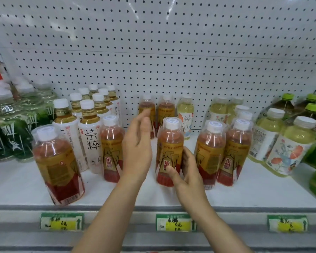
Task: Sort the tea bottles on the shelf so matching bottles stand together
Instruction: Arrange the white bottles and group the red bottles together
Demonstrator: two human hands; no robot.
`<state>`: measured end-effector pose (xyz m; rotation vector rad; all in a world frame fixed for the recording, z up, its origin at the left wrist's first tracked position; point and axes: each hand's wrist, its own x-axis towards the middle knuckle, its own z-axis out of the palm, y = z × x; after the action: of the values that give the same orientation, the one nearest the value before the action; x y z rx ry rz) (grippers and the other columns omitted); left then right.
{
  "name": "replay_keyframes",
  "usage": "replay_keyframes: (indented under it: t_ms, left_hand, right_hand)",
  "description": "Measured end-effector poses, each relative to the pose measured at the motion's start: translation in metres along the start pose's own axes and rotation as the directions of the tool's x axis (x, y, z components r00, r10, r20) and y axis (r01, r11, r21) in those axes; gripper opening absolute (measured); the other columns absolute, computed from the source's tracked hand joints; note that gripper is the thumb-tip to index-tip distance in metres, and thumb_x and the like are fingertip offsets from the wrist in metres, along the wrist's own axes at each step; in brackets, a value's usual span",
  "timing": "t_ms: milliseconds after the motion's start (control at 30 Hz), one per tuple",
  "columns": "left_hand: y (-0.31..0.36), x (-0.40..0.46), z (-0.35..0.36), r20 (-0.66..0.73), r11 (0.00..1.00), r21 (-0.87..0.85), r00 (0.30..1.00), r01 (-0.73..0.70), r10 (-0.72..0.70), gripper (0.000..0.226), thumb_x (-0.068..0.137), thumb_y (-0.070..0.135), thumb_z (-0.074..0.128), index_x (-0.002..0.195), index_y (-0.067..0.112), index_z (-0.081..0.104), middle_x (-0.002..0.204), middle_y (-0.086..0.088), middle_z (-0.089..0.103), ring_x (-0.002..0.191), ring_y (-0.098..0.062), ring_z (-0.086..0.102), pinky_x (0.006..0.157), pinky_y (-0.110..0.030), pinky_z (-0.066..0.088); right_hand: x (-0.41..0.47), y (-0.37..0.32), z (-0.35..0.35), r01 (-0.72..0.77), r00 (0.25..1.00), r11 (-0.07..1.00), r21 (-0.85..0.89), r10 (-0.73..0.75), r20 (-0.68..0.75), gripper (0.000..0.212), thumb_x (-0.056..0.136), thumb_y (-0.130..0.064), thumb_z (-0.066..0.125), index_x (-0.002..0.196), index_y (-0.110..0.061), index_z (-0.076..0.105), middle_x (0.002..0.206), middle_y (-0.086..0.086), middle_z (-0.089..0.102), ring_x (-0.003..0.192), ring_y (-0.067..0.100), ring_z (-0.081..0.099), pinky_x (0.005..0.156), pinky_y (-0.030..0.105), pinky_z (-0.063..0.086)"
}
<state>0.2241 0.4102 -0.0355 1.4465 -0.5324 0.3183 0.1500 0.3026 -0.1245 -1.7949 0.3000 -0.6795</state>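
White shelf (226, 194), pegboard (153, 42) behind. Red tea bottles: one near the front edge at left (57, 168); one beside the white-label bottles (110, 148); one at mid-shelf (170, 152), gripped low on its label by the right hand (188, 172), thumb across the front; two touching just right of it (224, 152); two at the back edge (156, 110). White-label bottles (89, 136) cluster left of centre. Pale floral bottles (281, 143) stand toward the right edge, one (185, 115) beside the rear red pair. Left hand (138, 148) hovers open, fingers straight, between the red bottles. Price tags (174, 222) line the front rail.
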Motion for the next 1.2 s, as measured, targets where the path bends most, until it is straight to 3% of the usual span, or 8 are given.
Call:
replay_keyframes:
  t_ms: [67, 133, 233, 333, 467, 867, 1033, 1200]
  left_hand:
    - [-0.001, -0.021, -0.021, -0.147, 0.969, 0.071, 0.959, -0.235, 0.243, 0.031, 0.103, 0.027, 0.054, 0.133, 0.018, 0.057, 0.129, 0.009, 0.063, 0.123, -0.007, 0.058, 0.103, -0.026, 0.046]
    - [-0.015, -0.030, -0.040, -0.263, 0.938, 0.202, 0.907, -0.282, 0.329, 0.043, 0.099, 0.025, 0.062, 0.138, 0.013, 0.049, 0.133, 0.002, 0.055, 0.126, -0.016, 0.054, 0.106, -0.032, 0.044]
    - [-0.034, -0.030, -0.064, -0.312, 0.978, 0.207, 0.945, -0.034, 0.099, 0.065, 0.093, 0.032, 0.069, 0.148, 0.021, 0.036, 0.144, 0.009, 0.038, 0.138, -0.013, 0.041, 0.116, -0.042, 0.038]
    - [-0.047, -0.026, -0.078, -0.222, 0.974, 0.180, 0.970, 0.138, -0.097, 0.068, 0.089, 0.022, 0.074, 0.147, 0.034, 0.039, 0.143, 0.009, 0.048, 0.131, -0.007, 0.049, 0.112, -0.043, 0.044]
    - [-0.047, -0.021, -0.089, -0.196, 0.967, 0.180, 0.970, 0.181, -0.145, 0.065, 0.087, 0.019, 0.077, 0.142, 0.036, 0.047, 0.138, 0.011, 0.056, 0.124, -0.005, 0.055, 0.109, -0.040, 0.047]
    - [-0.057, -0.015, -0.100, -0.077, 0.934, 0.258, 0.969, 0.246, -0.234, 0.073, 0.083, 0.032, 0.080, 0.147, 0.036, 0.044, 0.139, 0.005, 0.053, 0.125, -0.014, 0.054, 0.107, -0.046, 0.049]
    - [-0.052, -0.020, -0.101, -0.042, 0.952, 0.207, 0.974, 0.226, -0.223, 0.071, 0.087, 0.023, 0.077, 0.145, 0.042, 0.042, 0.137, 0.009, 0.055, 0.123, -0.008, 0.052, 0.103, -0.032, 0.046]
    - [-0.052, -0.026, -0.100, -0.064, 0.937, 0.267, 0.974, 0.226, -0.217, 0.076, 0.086, 0.032, 0.076, 0.147, 0.053, 0.035, 0.144, 0.011, 0.053, 0.134, -0.012, 0.049, 0.110, -0.048, 0.046]
  right_hand:
    - [-0.002, -0.003, -0.001, -0.009, 1.000, 1.000, -0.002, 0.009, 0.005, 0.066, 0.096, -0.030, 0.067, 0.149, -0.047, 0.033, 0.146, -0.023, 0.049, 0.136, -0.002, 0.044, 0.116, 0.041, 0.041]
    - [-0.003, -0.008, 0.000, -0.010, 1.000, 0.999, -0.044, 0.010, 0.007, 0.066, 0.096, -0.031, 0.067, 0.150, -0.045, 0.032, 0.145, -0.021, 0.050, 0.135, 0.001, 0.046, 0.115, 0.039, 0.042]
    - [0.001, -0.018, 0.004, -0.016, 1.000, 0.994, -0.107, 0.016, -0.001, 0.067, 0.095, -0.031, 0.067, 0.152, -0.039, 0.032, 0.142, -0.017, 0.052, 0.132, 0.007, 0.049, 0.111, 0.038, 0.044]
    - [0.018, -0.026, 0.016, -0.071, 0.996, 0.989, -0.129, 0.076, 0.037, 0.066, 0.096, -0.029, 0.068, 0.151, -0.029, 0.032, 0.141, -0.013, 0.051, 0.128, 0.005, 0.047, 0.105, 0.028, 0.041]
    - [0.059, -0.023, 0.040, -0.124, 0.989, 0.989, -0.080, 0.130, 0.076, 0.062, 0.093, -0.023, 0.072, 0.145, -0.022, 0.038, 0.146, 0.000, 0.054, 0.126, 0.014, 0.053, 0.104, 0.035, 0.048]
    - [0.145, 0.000, 0.085, -0.137, 0.990, 0.986, -0.096, 0.139, 0.006, 0.064, 0.089, -0.021, 0.076, 0.147, -0.018, 0.048, 0.138, 0.003, 0.062, 0.128, 0.023, 0.058, 0.107, 0.048, 0.050]
    - [0.154, -0.003, 0.088, -0.154, 0.988, 0.981, -0.121, 0.154, -0.011, 0.064, 0.092, -0.021, 0.072, 0.150, -0.016, 0.044, 0.144, 0.005, 0.058, 0.132, 0.024, 0.055, 0.110, 0.045, 0.047]
    - [0.127, -0.026, 0.085, -0.143, 0.986, 0.988, -0.050, 0.138, -0.098, 0.066, 0.094, -0.032, 0.070, 0.151, -0.014, 0.042, 0.146, 0.003, 0.055, 0.135, 0.023, 0.053, 0.110, 0.038, 0.046]
